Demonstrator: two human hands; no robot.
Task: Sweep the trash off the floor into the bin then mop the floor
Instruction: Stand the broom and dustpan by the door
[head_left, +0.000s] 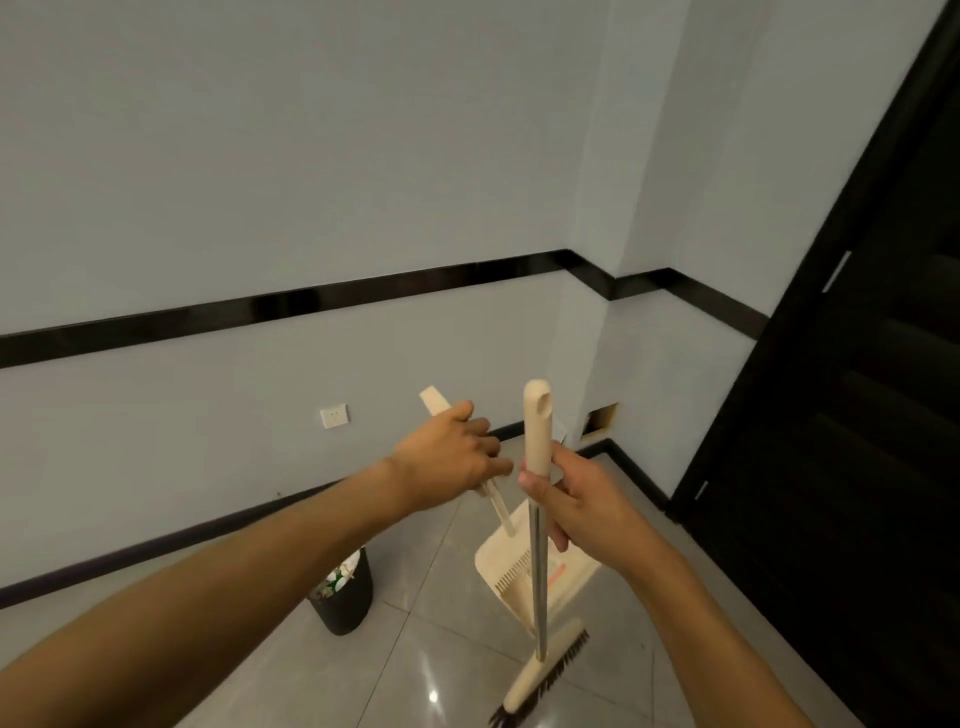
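Broom (539, 582) stands near-upright to the right of the bin (345, 597), with its brush head on the floor (415, 649). Right hand (576, 504) is curled around its cream grip. Dustpan (498, 561) sits between bin and broom, and the left hand (447, 457) grips its handle. The bin appears to hold paper scraps.

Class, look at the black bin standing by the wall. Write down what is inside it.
The bin holds pale and greenish trash piled near its rim. What lies deeper is hidden by its dark wall; the pieces are too small to name.
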